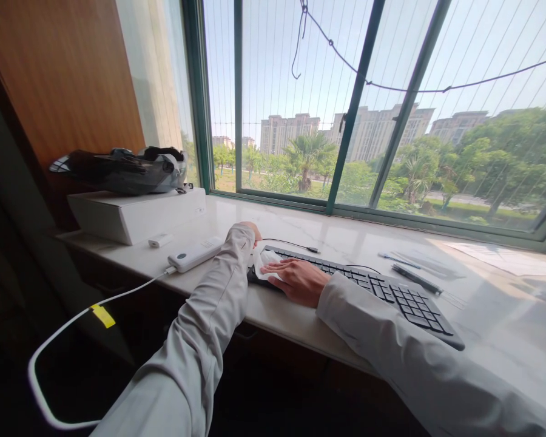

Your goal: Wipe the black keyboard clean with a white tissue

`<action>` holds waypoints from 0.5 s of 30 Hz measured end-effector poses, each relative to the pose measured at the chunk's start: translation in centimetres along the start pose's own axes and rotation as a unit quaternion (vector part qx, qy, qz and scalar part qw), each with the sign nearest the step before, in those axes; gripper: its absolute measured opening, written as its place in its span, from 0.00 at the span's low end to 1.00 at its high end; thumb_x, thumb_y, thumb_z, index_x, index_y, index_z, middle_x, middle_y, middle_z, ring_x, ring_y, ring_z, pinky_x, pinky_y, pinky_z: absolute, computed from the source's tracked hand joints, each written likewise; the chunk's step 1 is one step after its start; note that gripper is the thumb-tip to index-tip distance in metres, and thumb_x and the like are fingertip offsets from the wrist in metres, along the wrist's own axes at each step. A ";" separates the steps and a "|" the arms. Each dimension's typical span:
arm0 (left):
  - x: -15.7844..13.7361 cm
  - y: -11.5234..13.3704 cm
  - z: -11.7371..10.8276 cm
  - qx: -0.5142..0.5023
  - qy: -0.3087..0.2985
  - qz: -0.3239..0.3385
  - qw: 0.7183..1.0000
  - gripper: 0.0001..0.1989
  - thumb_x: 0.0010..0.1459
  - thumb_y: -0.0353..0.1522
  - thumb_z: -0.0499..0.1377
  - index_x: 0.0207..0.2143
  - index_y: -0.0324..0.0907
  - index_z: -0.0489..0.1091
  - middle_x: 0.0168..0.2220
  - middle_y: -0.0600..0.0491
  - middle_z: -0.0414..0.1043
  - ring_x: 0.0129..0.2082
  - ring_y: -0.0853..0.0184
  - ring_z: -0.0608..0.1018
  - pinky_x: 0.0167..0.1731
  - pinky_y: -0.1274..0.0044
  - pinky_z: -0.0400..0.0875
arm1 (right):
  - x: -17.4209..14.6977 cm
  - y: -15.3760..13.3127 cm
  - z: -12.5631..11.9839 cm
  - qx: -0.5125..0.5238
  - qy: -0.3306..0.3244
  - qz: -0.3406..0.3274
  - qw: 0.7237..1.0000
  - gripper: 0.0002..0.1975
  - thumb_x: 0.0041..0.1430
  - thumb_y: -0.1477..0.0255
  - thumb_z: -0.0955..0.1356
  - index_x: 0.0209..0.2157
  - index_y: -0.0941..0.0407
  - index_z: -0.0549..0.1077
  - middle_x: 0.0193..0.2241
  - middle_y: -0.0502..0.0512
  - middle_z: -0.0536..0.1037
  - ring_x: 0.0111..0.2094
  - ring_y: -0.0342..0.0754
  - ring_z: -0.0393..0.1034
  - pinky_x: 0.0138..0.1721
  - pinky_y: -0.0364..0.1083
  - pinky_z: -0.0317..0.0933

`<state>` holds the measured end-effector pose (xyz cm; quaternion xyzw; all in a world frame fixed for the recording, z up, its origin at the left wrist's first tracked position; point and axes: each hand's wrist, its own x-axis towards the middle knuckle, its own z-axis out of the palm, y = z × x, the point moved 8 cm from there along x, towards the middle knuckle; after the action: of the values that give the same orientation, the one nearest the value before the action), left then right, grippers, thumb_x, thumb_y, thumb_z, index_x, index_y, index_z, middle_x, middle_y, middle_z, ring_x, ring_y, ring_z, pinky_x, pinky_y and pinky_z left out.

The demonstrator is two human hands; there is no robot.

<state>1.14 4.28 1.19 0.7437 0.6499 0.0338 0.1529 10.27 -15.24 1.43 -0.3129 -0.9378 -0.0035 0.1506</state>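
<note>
No lettering, brand or number is legible from where I stand. Small grey marks on the white power bank point(196, 254) are too fine to read; the key legends of the black keyboard point(382, 289) and the printed-looking sheet point(505, 259) likewise remain indistinct.

Tissue point(266, 257) on keyboard point(394, 292) before window point(353, 109)

Daylight pours in through the wide window point(363, 67), washing the sky point(273, 54) pale and glaring on the papers point(505, 260) at far right, while the keyboard point(391, 292) sits in softer shade, below the counter point(275, 311) it sinks almost to black, and everything looks stretched toward the edges.
</note>
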 end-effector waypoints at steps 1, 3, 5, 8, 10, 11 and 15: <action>-0.2 -0.3 0.5 0.001 -0.039 -0.023 0.999 0.15 0.62 0.37 0.56 0.47 0.37 0.69 0.45 0.47 0.71 0.41 0.64 0.75 0.41 0.68 0.73 | -0.7 0.3 -0.3 0.002 -0.001 0.002 1.000 0.20 0.68 0.67 0.56 0.55 0.54 0.70 0.54 0.54 0.72 0.58 0.47 0.62 0.60 0.50 0.54; -0.7 -0.7 1.3 0.000 -0.100 -0.057 0.993 0.17 0.63 0.37 0.55 0.51 0.39 0.66 0.49 0.46 0.68 0.44 0.63 0.73 0.43 0.66 0.72 | -2.3 0.6 -1.1 0.006 -0.003 0.000 1.000 0.21 0.68 0.66 0.55 0.54 0.54 0.70 0.54 0.55 0.72 0.57 0.48 0.63 0.60 0.51 0.55; -0.9 -0.9 1.4 -0.005 -0.123 -0.069 0.990 0.17 0.63 0.37 0.55 0.51 0.39 0.67 0.49 0.46 0.68 0.44 0.63 0.73 0.43 0.66 0.72 | -3.9 0.9 -1.9 0.013 -0.012 0.000 1.000 0.21 0.68 0.66 0.55 0.54 0.53 0.71 0.54 0.55 0.72 0.56 0.49 0.64 0.60 0.52 0.55; -0.7 -1.0 1.4 -0.008 -0.133 -0.076 0.988 0.17 0.63 0.37 0.55 0.50 0.38 0.67 0.49 0.46 0.68 0.44 0.63 0.73 0.43 0.66 0.72 | -6.0 1.2 -3.0 0.009 -0.030 0.015 0.999 0.19 0.68 0.66 0.55 0.52 0.50 0.72 0.53 0.53 0.73 0.55 0.49 0.65 0.60 0.54 0.55; -0.6 -1.1 1.4 -0.009 -0.137 -0.078 0.988 0.17 0.63 0.37 0.55 0.50 0.38 0.67 0.49 0.46 0.68 0.44 0.63 0.73 0.43 0.66 0.72 | -7.1 1.4 -3.5 -0.002 -0.044 0.028 0.999 0.20 0.68 0.66 0.55 0.52 0.49 0.72 0.52 0.52 0.74 0.55 0.49 0.66 0.60 0.54 0.55; -0.6 -1.1 1.4 -0.008 -0.139 -0.078 0.987 0.17 0.63 0.37 0.55 0.50 0.38 0.67 0.49 0.46 0.68 0.44 0.63 0.73 0.43 0.66 0.72 | -7.5 1.4 -3.6 -0.006 -0.047 0.034 0.998 0.20 0.68 0.66 0.55 0.52 0.49 0.72 0.52 0.52 0.74 0.55 0.49 0.66 0.60 0.54 0.55; -0.4 -1.0 1.5 -0.007 -0.147 -0.079 0.986 0.17 0.63 0.37 0.55 0.51 0.38 0.66 0.49 0.46 0.68 0.44 0.63 0.73 0.43 0.66 0.72 | -7.4 1.3 -3.2 -0.002 -0.026 0.048 0.998 0.21 0.68 0.66 0.54 0.55 0.52 0.70 0.54 0.54 0.71 0.58 0.49 0.62 0.61 0.53 0.53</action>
<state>0.48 3.74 -0.40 0.6858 0.6766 -0.0839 0.2545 17.50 -18.88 2.25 -0.3582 -0.9252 0.0098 0.1253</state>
